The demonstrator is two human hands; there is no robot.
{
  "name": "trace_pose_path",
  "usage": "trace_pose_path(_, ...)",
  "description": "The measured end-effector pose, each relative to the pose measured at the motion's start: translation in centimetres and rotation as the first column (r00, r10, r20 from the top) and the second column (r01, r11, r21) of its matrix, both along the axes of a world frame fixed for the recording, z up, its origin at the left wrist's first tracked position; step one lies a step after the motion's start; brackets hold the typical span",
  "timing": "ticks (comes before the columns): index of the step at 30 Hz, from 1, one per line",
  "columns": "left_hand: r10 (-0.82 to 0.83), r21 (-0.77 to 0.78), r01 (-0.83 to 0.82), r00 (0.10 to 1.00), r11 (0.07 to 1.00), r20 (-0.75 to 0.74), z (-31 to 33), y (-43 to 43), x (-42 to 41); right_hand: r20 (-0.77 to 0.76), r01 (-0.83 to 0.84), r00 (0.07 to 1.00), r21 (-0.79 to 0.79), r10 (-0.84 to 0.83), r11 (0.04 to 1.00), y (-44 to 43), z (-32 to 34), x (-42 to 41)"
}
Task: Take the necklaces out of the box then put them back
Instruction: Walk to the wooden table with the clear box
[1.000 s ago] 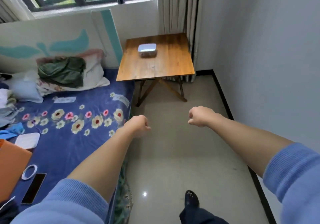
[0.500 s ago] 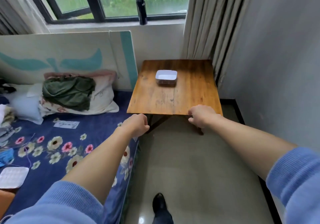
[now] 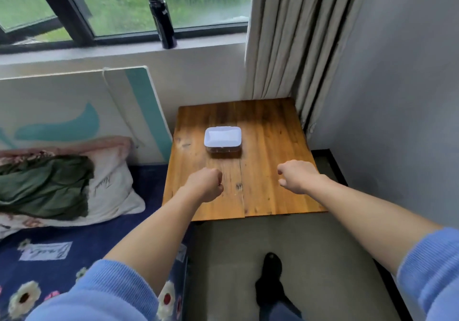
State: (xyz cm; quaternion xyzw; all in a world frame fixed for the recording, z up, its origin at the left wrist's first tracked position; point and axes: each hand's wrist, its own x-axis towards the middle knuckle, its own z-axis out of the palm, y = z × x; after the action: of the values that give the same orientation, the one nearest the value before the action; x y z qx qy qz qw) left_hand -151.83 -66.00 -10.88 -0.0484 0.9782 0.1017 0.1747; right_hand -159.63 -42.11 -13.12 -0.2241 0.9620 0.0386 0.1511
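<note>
A small clear plastic box with a white lid [image 3: 222, 138] sits closed near the middle of a wooden table [image 3: 273, 186]. Its contents are hidden under the lid. My left hand [image 3: 206, 184] hovers over the table's near half as a closed fist, holding nothing, a short way in front of the box. My right hand [image 3: 296, 176] is over the table to the right of it, fingers loosely curled with thumb and forefinger slightly apart, empty. Neither hand touches the box.
A bed with a blue flowered sheet [image 3: 74, 258] and a pillow [image 3: 106, 191] lies left of the table. A black bottle [image 3: 162, 18] stands on the window sill. Curtains [image 3: 280, 47] and a grey wall [image 3: 397, 97] close the right side. My shoe [image 3: 272, 266] is on the floor.
I have walked up to the table; the box now looks larger and closer. Both hands have moved from short of the table edge to above its near half.
</note>
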Motion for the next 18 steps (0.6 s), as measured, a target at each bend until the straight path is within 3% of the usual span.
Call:
trace_pose_path(9, 0.155, 0.072, -0.164, 0.981, 0.984, 0.118, -5.8, -4.5, -13.4, 0.126, -0.044, 0.991, 0.005, 0.043, 0.999, -4.3, -6.2, -15.9)
trace_pose_path(18, 0.345, 0.219, -0.387, 0.915, 0.896, 0.208, -11.3, -11.8, -20.7, 0.198, 0.031, 0.98, -0.05, -0.02, 0.998, -11.4, -10.1, -24.1)
